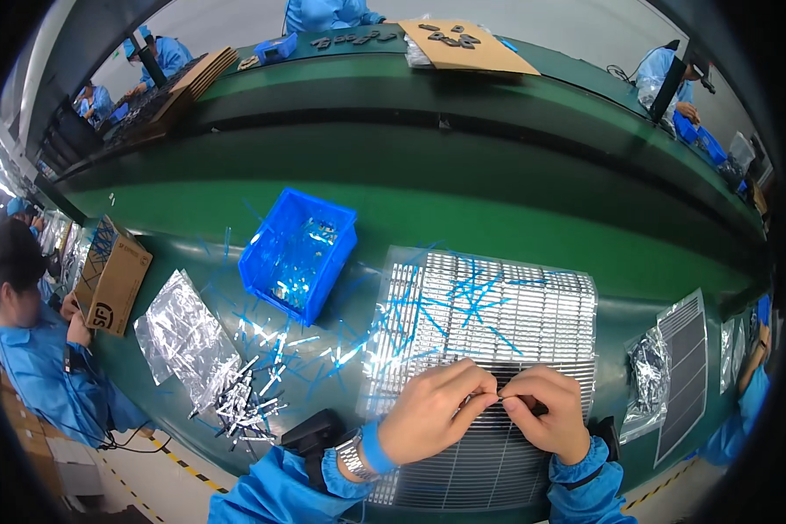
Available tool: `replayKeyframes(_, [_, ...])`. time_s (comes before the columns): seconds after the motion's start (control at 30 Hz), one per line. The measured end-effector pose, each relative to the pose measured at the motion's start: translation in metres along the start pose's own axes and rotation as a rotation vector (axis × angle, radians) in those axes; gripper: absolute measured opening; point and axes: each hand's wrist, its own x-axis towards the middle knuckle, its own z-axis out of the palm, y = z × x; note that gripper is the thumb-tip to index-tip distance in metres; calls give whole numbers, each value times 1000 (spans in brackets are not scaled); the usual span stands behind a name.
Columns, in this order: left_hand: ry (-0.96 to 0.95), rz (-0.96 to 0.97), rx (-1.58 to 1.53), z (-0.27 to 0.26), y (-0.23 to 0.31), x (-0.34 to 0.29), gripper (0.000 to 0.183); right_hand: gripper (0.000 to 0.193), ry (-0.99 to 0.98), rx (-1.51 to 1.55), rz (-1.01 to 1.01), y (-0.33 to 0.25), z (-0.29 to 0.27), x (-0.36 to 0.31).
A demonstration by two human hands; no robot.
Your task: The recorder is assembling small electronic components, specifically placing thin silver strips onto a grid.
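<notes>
My left hand (441, 403) and my right hand (548, 409) meet above a large sheet of narrow strips (555, 306). Thumb and forefinger of each are pinched together, the tips almost touching. Whatever small dark thing lies between them is mostly hidden by the fingers. Under the hands the sheet's lower part looks dark with thin pale lines; its upper part is silvery. Loose thin blue strips (470, 301) lie scattered across the silvery part. A blue wristband (376, 448) and a metal watch (355, 459) are on my left wrist.
A blue bin (258, 249) holds shiny scraps. Left of it are clear plastic bags (183, 325), a heap of small strips (249, 397) and a cardboard box (122, 275). Another bag (646, 375) and lined sheet (683, 375) lie right. Beyond runs a green belt (410, 175); co-workers sit around.
</notes>
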Motion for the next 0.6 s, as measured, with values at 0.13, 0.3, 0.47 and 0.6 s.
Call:
replayKeyframes(0.13, [-15,1,3,-1,1,0,11,11,-20,-12,-22,-1,0,2])
replayKeyframes(0.3, [-22,12,10,1,0,1,12,11,-17,-10,-34,2,0,0])
replayKeyframes(0.47, [-37,0,10,0,-1,0,11,10,-27,-7,-58,3,0,0])
replayKeyframes(0.6, [-66,-9,-64,-3,3,2,10,8,-36,93,31,0,-5,-3])
